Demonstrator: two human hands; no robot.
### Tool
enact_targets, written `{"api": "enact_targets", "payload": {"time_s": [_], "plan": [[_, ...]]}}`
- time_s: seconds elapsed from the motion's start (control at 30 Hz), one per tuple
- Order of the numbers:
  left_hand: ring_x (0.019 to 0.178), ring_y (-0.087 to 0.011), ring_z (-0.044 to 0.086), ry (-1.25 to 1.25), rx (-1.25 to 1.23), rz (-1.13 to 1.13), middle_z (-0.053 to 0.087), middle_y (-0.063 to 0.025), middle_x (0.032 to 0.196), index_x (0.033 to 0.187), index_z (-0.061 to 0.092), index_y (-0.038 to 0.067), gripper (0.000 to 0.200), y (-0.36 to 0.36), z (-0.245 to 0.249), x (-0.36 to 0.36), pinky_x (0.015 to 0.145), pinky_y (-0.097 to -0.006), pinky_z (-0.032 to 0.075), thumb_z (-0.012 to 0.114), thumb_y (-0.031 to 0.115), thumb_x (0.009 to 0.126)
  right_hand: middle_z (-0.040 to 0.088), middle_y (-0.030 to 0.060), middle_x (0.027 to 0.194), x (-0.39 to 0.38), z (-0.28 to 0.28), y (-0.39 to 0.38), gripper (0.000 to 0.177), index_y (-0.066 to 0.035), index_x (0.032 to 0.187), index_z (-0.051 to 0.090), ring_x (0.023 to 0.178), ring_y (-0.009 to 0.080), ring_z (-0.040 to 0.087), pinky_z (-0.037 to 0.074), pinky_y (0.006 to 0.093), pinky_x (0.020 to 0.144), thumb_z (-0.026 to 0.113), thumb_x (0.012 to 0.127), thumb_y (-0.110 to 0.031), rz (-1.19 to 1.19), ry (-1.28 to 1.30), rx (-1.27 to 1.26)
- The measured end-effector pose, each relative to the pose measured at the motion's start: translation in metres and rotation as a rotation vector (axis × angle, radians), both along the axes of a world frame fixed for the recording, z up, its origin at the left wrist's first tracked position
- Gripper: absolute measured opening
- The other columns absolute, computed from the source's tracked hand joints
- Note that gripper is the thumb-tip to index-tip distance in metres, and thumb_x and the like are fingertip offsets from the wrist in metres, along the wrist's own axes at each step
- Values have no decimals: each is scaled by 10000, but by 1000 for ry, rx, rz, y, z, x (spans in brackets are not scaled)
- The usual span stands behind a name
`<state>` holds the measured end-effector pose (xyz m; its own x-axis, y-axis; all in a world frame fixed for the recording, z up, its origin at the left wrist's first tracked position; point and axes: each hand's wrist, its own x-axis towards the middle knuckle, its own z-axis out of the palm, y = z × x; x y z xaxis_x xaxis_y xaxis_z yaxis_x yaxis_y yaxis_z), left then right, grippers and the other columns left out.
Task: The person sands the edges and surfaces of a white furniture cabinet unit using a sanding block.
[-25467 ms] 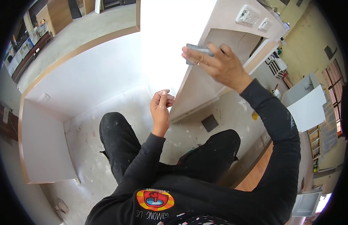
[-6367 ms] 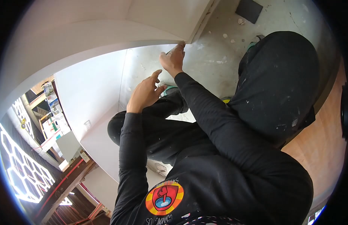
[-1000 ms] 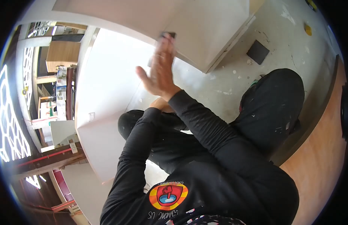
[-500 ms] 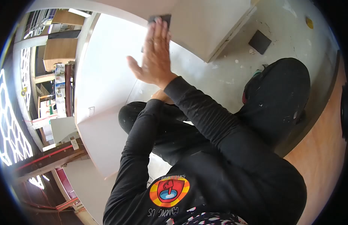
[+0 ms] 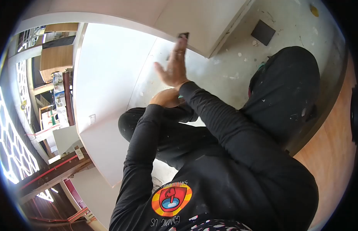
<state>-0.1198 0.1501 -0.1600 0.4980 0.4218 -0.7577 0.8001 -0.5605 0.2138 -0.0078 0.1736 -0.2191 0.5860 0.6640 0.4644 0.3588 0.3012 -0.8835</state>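
Note:
My right hand (image 5: 174, 69) reaches up to the white panel's edge (image 5: 121, 20). Its fingers are extended close together over a small dark pad (image 5: 184, 35), which shows at the fingertips, and the thumb is spread away. Below it, my left hand (image 5: 166, 97) is low by my bent leg, partly behind the right wrist and sleeve. Its fingers are hidden, so what it holds, if anything, cannot be made out.
A dark square sheet (image 5: 263, 32) lies on the stained floor (image 5: 233, 69) beyond my knee. A white board (image 5: 109, 57) stands at the left, with a wooden cabinet (image 5: 56, 57) behind it. A wooden surface (image 5: 325, 154) curves along the right.
My right hand has moved right and slightly down with the dark pad and is turned more edge-on. More of my left hand shows. The whole view has shifted a little.

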Motion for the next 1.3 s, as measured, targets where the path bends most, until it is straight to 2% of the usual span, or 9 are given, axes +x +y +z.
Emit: {"api": "enact_targets", "payload": {"time_s": [0.13,0.33,0.43,0.57,0.6,0.77,0.9,0.97,1.3], "plan": [[1124,-409,650,115,-41,7,690,-251,1198,1295,653,51,486,0,-1,7,979,-479,488,654,392,949,-128,399,1609,-17,6,1,1172,140,1532,-137,1518,511,-146,-17,545,1238,647,911,-470,6,383,-40],[1152,-422,635,-343,128,-20,700,-221,1193,1280,662,65,460,0,-31,-46,963,-494,495,645,388,953,-42,411,1611,-6,43,-1,1162,131,1555,-56,1519,539,-82,-4,560,1241,733,817,-299,34,118,156],[1136,-424,643,304,-48,-98,700,-241,1174,1336,623,61,494,4,5,24,951,-489,502,646,380,959,-77,376,1627,2,-42,-3,1158,132,1548,-65,1553,427,-91,6,452,1259,747,813,-242,-13,408,-126],[1076,-405,671,56,-25,-6,700,-227,1196,1463,500,77,545,1,-5,11,934,-448,513,612,333,995,488,372,1421,20,-100,-12,1038,157,1523,178,1355,393,504,398,367,1123,770,801,-298,296,877,-656],[1074,-401,673,38,-28,24,705,-227,1182,1476,483,81,552,3,-6,11,933,-444,514,608,331,999,563,369,1351,6,-102,-3,1001,161,1507,231,1309,384,558,441,370,1087,766,799,-304,158,581,-596],[1097,-398,667,74,-53,46,708,-228,1176,1465,494,73,554,7,-7,4,947,-436,513,608,353,1002,619,349,1284,-19,-111,5,769,133,1378,460,1251,373,605,480,370,1038,738,808,-302,103,624,-490],[1247,-387,599,231,-76,72,634,-244,1330,1389,581,40,628,45,-60,-18,1048,-445,466,639,478,942,736,206,915,-26,-201,-41,320,13,940,737,878,399,700,551,465,839,635,815,-263,-1,287,-759],[1243,-388,604,216,87,168,645,-242,1317,1320,634,-5,625,65,-97,-31,1054,-434,470,656,467,910,733,223,1024,-2,-198,-62,294,-4,930,753,1017,392,686,533,434,942,551,835,-194,464,-196,-1063],[1176,-443,631,94,275,805,652,-338,1216,1252,596,-130,728,81,-241,-47,1002,-457,501,731,460,849,732,219,1027,12,-190,-66,249,-57,938,761,1006,387,692,538,442,928,572,823,-172,383,601,-1075]]}}
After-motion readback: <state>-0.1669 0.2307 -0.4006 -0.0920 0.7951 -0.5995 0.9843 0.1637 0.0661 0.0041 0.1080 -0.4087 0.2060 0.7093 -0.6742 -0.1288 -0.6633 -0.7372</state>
